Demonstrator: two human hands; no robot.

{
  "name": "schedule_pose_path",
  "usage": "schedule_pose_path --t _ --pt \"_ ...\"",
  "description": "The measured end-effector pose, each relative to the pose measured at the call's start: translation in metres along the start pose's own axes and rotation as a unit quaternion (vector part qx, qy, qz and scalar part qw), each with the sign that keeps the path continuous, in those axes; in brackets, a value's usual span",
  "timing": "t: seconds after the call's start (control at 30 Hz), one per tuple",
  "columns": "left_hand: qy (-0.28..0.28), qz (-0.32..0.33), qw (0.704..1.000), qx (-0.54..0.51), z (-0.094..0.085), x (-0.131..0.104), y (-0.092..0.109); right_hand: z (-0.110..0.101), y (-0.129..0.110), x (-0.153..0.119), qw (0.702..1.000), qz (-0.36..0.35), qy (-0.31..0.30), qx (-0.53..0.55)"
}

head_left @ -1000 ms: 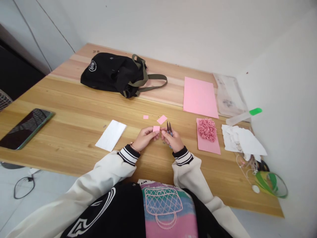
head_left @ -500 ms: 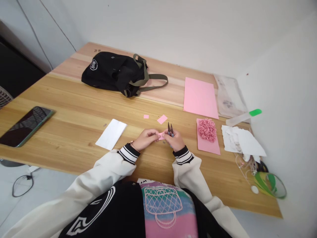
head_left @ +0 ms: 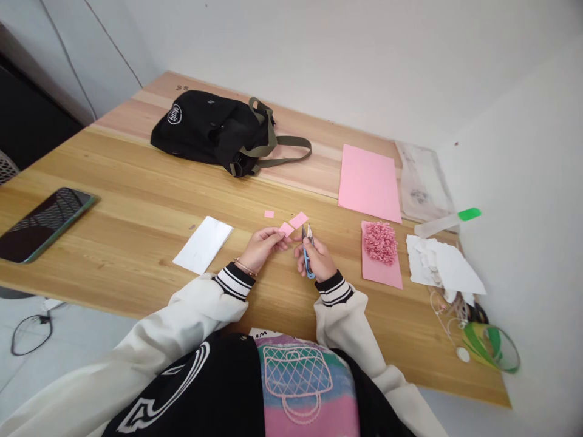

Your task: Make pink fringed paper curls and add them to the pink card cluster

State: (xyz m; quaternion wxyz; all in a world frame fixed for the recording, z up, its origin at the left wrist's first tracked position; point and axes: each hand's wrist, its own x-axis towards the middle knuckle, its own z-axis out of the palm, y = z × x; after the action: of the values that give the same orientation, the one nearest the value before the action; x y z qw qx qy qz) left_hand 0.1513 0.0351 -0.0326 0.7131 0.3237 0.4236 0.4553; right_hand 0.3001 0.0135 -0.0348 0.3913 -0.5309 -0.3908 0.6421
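Note:
A small pink paper piece [head_left: 286, 229] is pinched between the thumb and fingers of my left hand [head_left: 263, 248]. My right hand [head_left: 320, 259] grips blue-handled thread snips [head_left: 308, 262], their two pointed blades facing away from me and slightly apart. Just beyond the held piece, a pink paper rectangle [head_left: 299, 220] lies on the wooden table. A smaller pink scrap [head_left: 269, 214] rests further left. The blades are to the right of the held paper and do not touch it.
A folded white paper [head_left: 203, 244] and a phone [head_left: 45, 223] lie left; a black bag [head_left: 209, 130] is behind. On the right are a pink sheet [head_left: 370, 182], a pink yarn bundle [head_left: 381, 243] on pink card, torn white paper [head_left: 455, 265] and a green tape roll [head_left: 494, 347].
Both hands held the paper between them before; now only my left hand has it, raised slightly forward. My right hand has moved off it, turning the snips into its fingers.

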Motion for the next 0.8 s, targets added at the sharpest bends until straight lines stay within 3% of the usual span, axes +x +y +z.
schedule_pose_path --t 0.1,0.43,0.8 --pt "0.012 -0.012 0.999 -0.030 0.0003 -0.0003 0.0016 -0.0008 -0.0005 -0.0011 1.000 0.013 0.000 -0.017" --pt "-0.001 -0.003 1.000 -0.026 0.0017 -0.0015 0.0022 0.0005 -0.0048 -0.0009 0.998 -0.041 0.007 -0.040" --pt "-0.023 0.025 0.999 0.037 0.0025 -0.0019 0.0013 0.0026 -0.0095 -0.0059 0.997 -0.043 -0.043 -0.040"
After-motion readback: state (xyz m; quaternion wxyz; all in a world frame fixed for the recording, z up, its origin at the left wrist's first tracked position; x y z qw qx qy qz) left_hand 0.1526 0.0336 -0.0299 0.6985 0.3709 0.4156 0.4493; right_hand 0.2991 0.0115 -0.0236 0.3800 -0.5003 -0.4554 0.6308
